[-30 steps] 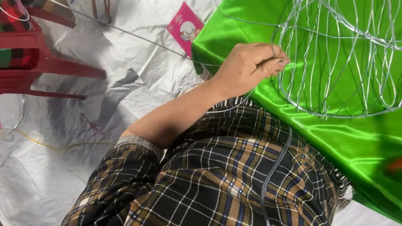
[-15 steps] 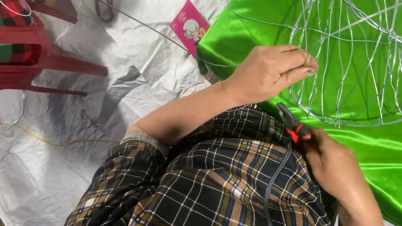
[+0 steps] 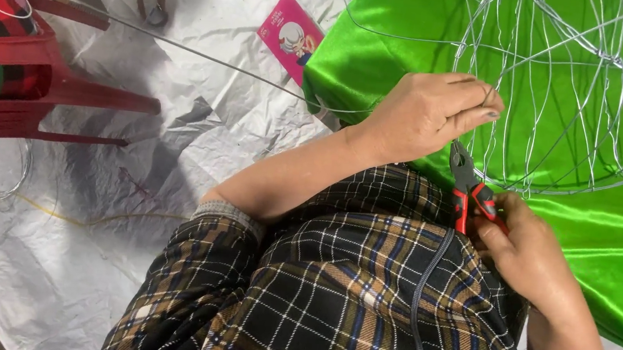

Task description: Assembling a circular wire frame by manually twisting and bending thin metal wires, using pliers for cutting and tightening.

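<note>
left hand [image 3: 426, 114] pinches the wire frame [image 3: 567, 94] at upper right of frame; right hand [image 3: 527, 252] grips red-handled pliers [image 3: 468, 188] just below.

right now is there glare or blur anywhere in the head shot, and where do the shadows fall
Head view: bright glare streaks run across the green satin cloth; the wire frame and the pliers are sharp, no motion blur on either of the hands; soft shadows fall beside the red plastic chair on the crinkled white sheet.

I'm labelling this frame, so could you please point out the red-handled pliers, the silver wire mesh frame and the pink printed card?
red-handled pliers [image 3: 470, 193]: head view, on the red grip below the jaws.
silver wire mesh frame [image 3: 560, 159]: head view, on its lower mesh.
pink printed card [image 3: 289, 35]: head view, on its middle.
</note>
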